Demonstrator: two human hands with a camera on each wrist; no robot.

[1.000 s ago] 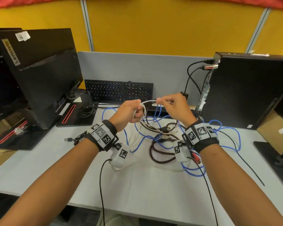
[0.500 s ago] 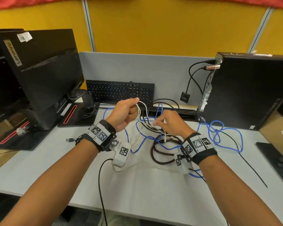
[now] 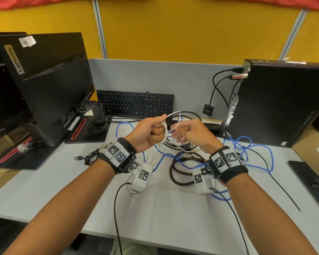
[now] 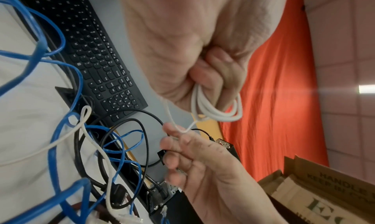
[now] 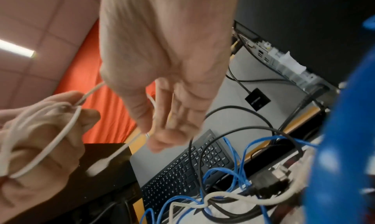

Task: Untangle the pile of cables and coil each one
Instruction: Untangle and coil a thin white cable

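Observation:
My left hand (image 3: pixel 155 129) is raised over the desk and grips several loops of a thin white cable (image 3: pixel 165 128) in its fist; the left wrist view shows the loops (image 4: pixel 215 113) hanging under the curled fingers. My right hand (image 3: pixel 180 132) is close beside it, lightly pinching the free run of the same white cable (image 5: pixel 58 139) between thumb and fingers. The cable's plug end (image 5: pixel 99 163) dangles, blurred. Below lies the tangled pile: a blue cable (image 3: pixel 254 144), a brown cable (image 3: pixel 177 173), a black cable (image 3: pixel 190 115) and a cream cable (image 3: pixel 166 184).
The grey desk (image 3: pixel 164 218) holds a black keyboard (image 3: pixel 134 103) leaning on the back partition, a monitor (image 3: pixel 50 85) at left and a black computer tower (image 3: pixel 284 103) at right. A small black USB cable (image 3: pixel 88 158) lies left of my wrist. A cardboard box (image 3: pixel 313 148) is far right.
My right hand dropped to the pile half a second ago and has come back up beside the left hand with the white cable. The left hand kept its grip on the loops.

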